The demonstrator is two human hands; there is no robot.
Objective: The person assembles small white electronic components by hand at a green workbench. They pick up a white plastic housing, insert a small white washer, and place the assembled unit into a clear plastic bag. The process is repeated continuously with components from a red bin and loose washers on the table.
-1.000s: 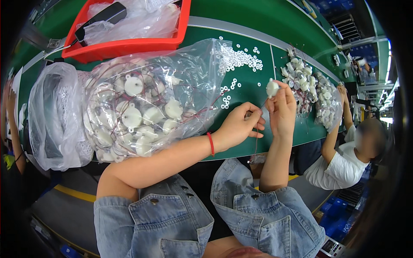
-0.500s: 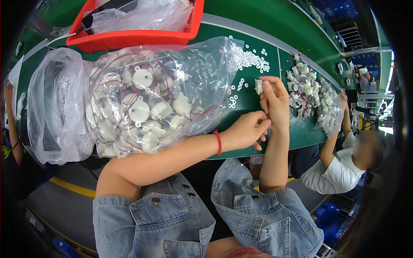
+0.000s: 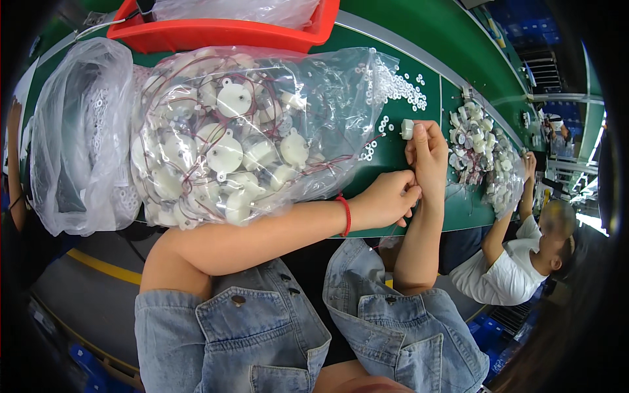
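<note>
My right hand (image 3: pixel 429 157) pinches a small white round plastic part (image 3: pixel 407 129) between thumb and fingers, raised over the green table. Just below it, my left hand (image 3: pixel 391 200) is closed near the right wrist, its fingertips pressed together on what looks like the part's thin wire; a thin dark line trails below the fingers. Left of my hands lies a big clear plastic bag (image 3: pixel 341 85) of white round parts (image 3: pixel 234 98) with tabs and dark red wires. Small white washers (image 3: pixel 403 88) are heaped beyond my hands, several scattered closer.
A red bin (image 3: pixel 223 38) holding clear plastic stands at the back left. Next to the big bag sits another clear bag (image 3: pixel 62 137) with small white rings. To the right are a pile of wired white parts (image 3: pixel 470 134) and a seated co-worker (image 3: pixel 508 265) reaching to a bag.
The view has shifted slightly, so the table's things appear a little farther right. The white part has turned in my right fingers; my left hand has drawn closer against the right wrist.
</note>
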